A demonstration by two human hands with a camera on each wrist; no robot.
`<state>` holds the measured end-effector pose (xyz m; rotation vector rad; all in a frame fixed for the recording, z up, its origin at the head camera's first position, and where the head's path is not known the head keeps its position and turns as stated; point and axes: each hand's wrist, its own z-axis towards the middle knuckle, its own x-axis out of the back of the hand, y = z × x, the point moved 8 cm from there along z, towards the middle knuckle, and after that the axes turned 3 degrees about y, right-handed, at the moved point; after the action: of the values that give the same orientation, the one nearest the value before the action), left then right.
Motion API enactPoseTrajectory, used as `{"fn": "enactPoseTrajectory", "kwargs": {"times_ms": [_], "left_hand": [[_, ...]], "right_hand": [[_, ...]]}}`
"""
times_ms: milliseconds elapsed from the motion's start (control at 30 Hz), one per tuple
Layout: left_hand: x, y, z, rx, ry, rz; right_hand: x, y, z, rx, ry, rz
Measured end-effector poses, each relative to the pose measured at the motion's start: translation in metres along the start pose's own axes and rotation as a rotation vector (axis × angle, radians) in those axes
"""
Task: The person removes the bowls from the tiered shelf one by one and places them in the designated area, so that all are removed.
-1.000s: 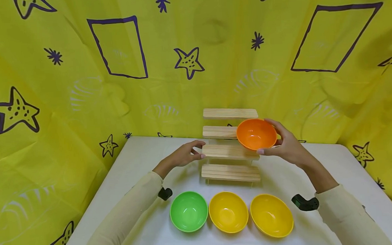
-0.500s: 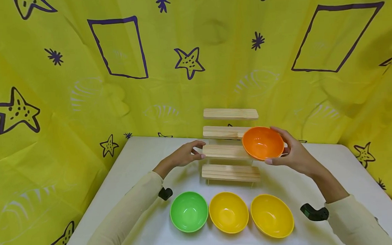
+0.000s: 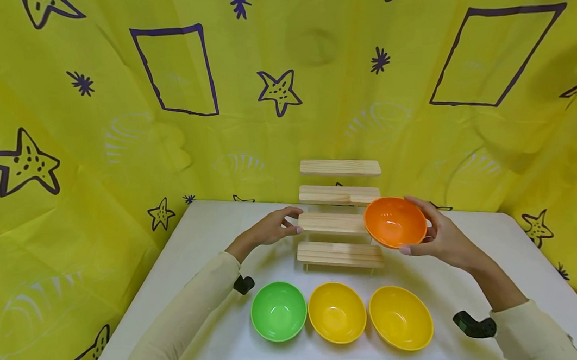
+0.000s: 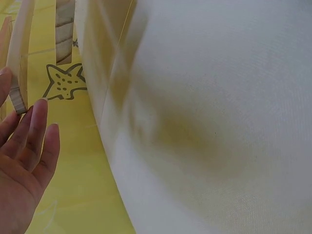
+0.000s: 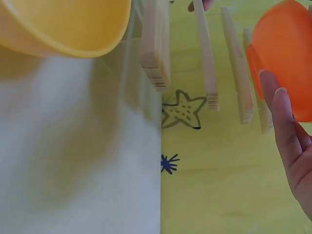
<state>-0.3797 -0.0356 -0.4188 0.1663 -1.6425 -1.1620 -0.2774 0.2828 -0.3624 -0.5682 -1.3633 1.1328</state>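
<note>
My right hand (image 3: 445,241) holds an orange bowl (image 3: 395,222) by its right side, thumb near the front of the rim. The bowl is tipped toward me, up off the table, and covers the right end of one step. A wooden step stand (image 3: 330,222) with several pale boards stands at the back. My left hand (image 3: 271,227) pinches the left end of its second-lowest board; the left wrist view shows fingers (image 4: 36,126) at the board's end. In the right wrist view, the orange bowl (image 5: 285,53) is beside the boards, with fingers against its outside.
A green bowl (image 3: 278,312), a yellow bowl (image 3: 337,313) and another yellow bowl (image 3: 401,319) stand in a row in front of the stand. The white table (image 3: 198,228) meets a yellow patterned cloth (image 3: 247,133) at the back and sides.
My right hand has brought the orange bowl down and to the right, off the upper boards. The left hand stays on the stand, and the row of bowls stays put.
</note>
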Motion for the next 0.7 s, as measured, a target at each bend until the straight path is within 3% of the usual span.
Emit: {"fn": "enactPoseTrajectory", "kwargs": {"times_ms": [700], "left_hand": [[-0.001, 0.002, -0.001, -0.001, -0.011, 0.007]], "right_hand": [[0.004, 0.007, -0.03, 0.05, -0.008, -0.001]]}}
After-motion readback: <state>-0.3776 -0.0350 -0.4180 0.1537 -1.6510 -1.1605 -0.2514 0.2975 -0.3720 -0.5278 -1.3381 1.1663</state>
